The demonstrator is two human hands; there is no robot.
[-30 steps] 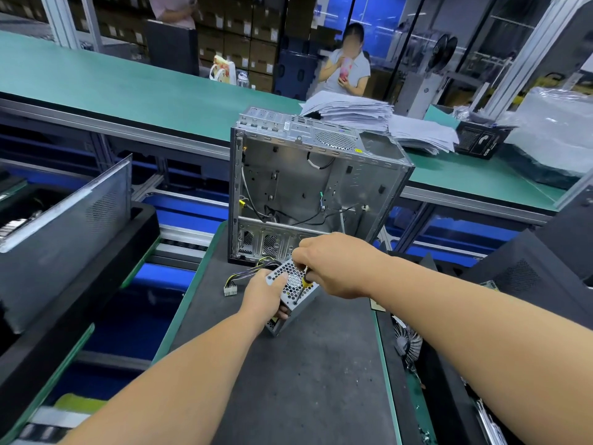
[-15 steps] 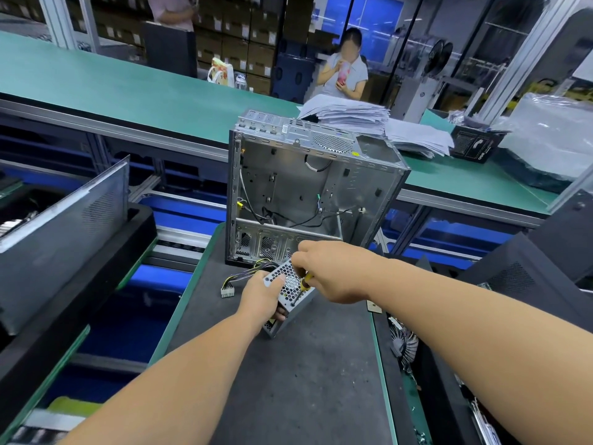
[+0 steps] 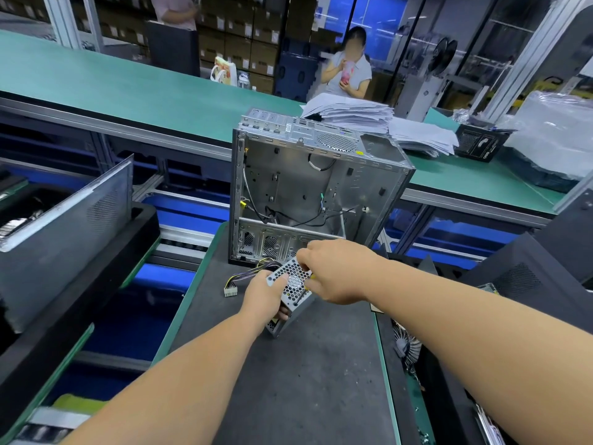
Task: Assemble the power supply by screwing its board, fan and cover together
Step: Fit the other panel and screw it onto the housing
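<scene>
Both bare forearms are reaching forward and converging over the middle of the table. The left hand [image 3: 263, 295] is cupping from the near left side, thumb lying on top and fingers wrapping underneath. The right hand [image 3: 335, 271] is coming in from the right, knuckles up, fingers curling downward in a pinch.

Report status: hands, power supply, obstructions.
Left hand grips small grey perforated-metal power supply, tilted on dark mat. Right hand holds yellow-handled screwdriver on its grille. Nothing obstructing.
</scene>
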